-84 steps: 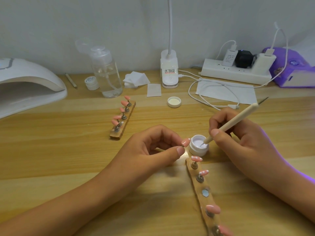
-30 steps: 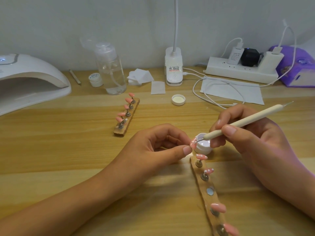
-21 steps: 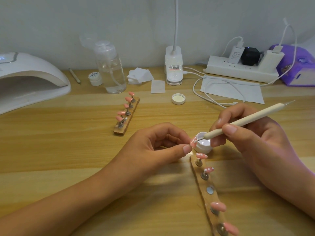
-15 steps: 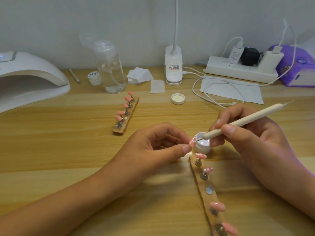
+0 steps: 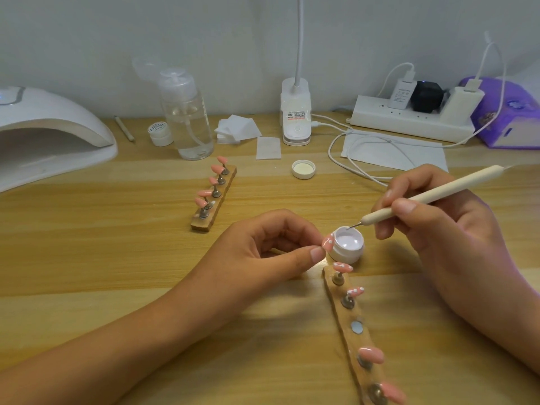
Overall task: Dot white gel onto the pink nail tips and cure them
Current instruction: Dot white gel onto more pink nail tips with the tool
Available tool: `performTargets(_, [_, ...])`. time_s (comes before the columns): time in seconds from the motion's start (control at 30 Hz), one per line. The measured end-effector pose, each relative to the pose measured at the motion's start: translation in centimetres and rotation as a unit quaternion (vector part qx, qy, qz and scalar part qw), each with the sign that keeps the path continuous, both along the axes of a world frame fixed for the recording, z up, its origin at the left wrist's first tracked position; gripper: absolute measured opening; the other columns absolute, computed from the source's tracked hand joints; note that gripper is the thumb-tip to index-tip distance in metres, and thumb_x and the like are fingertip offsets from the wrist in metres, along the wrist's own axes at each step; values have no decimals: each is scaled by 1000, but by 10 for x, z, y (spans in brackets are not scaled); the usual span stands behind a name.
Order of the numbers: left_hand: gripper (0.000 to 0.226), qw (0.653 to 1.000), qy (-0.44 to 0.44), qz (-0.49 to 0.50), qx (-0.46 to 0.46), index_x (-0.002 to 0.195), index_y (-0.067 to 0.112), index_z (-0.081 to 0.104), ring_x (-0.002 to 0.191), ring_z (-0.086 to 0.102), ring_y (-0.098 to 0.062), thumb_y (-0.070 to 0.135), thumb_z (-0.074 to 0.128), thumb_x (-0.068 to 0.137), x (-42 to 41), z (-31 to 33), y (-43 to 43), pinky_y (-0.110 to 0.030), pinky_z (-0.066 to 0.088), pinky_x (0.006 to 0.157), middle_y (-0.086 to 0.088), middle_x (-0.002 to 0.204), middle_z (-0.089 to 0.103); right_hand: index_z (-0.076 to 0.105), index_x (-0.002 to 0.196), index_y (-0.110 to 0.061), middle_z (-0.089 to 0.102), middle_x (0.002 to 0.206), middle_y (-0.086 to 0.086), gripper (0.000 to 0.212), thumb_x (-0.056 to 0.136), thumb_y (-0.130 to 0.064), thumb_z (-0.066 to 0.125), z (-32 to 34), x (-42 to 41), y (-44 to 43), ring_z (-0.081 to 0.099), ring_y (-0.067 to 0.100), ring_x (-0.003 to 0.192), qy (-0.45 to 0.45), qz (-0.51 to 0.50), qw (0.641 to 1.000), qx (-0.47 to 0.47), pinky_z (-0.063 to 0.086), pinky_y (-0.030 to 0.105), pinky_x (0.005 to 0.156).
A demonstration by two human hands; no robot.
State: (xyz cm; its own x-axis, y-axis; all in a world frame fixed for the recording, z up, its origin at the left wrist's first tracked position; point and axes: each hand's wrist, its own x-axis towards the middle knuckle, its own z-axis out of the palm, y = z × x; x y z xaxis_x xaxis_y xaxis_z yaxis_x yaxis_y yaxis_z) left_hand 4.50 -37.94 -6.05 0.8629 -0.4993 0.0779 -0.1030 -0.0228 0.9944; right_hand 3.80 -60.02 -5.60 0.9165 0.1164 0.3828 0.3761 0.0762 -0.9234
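Observation:
My left hand [image 5: 263, 249] pinches a pink nail tip [image 5: 328, 242] that carries white dots, just left of the open white gel pot [image 5: 348, 247]. My right hand [image 5: 438, 226] grips a cream dotting pen [image 5: 432, 195]; its metal point sits over the pot's far rim. In front of the pot lies a wooden holder strip [image 5: 355, 337] with several pink tips: the two nearest the pot are dotted white, the two nearest me are plain, and one magnet spot between them is bare. A second holder [image 5: 214, 197] with several plain pink tips lies further back.
A white curing lamp [image 5: 49, 133] stands at the left edge. Along the wall are a clear pump bottle [image 5: 187, 118], a small jar [image 5: 159, 133], wipes [image 5: 238, 130], a desk lamp base [image 5: 295, 112], a power strip [image 5: 409, 118] with cables and a purple device [image 5: 508, 112]. The pot's lid [image 5: 304, 169] lies mid-table.
The pen point has left the nail tip in my left hand and moved right to the gel pot. White dots now show on that tip. My left hand stayed in place.

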Motion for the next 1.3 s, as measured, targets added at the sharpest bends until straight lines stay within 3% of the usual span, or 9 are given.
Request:
performTargets(0.1, [9,1000,-3,2,2,83,27,72,77,60,-5,19,71,80,0,0,0,-21,52,72,8,83,69,58,81,-18,53,66,-6,9,87,-14,53,-1,5,0,50,4,62,-12,-58,997,-41,44,13,64])
performTargets(0.5, [9,1000,1,6,6,83,28,72,77,60,-5,20,71,80,0,-1,0,-24,52,73,10,82,68,55,84,-20,50,72,-6,15,94,-30,51,-6,2,4,41,8,67,-34,-55,977,-204,35,12,64])
performTargets(0.6, [8,1000,2,8,4,83,27,72,77,60,-5,20,71,80,0,-1,0,-23,53,73,10,81,68,54,82,-23,51,74,2,13,94,-26,49,-7,1,4,41,8,65,-34,-50,973,-222,35,12,62])
performTargets(0.97, [10,1000,9,2,-9,84,28,72,78,61,-5,20,71,80,0,-1,0,-22,53,73,9,82,69,54,81,-25,49,73,2,14,94,-27,50,-8,1,4,41,3,60,-21,-50,971,-233,33,9,58])
performTargets(1.13, [10,1000,15,6,-16,84,27,72,77,62,-6,18,71,79,0,-1,0,-20,53,72,7,81,69,55,82,-27,50,71,-8,15,93,-37,49,-7,2,3,42,5,65,-32,-62,978,-197,35,10,63])
performTargets(1.3, [11,1000,8,1,-12,82,28,72,78,63,-6,18,71,80,1,-1,0,-22,54,73,7,81,70,63,79,-28,55,71,-7,13,87,-27,52,-1,4,2,50,8,64,-26,-33,999,27,45,19,67])
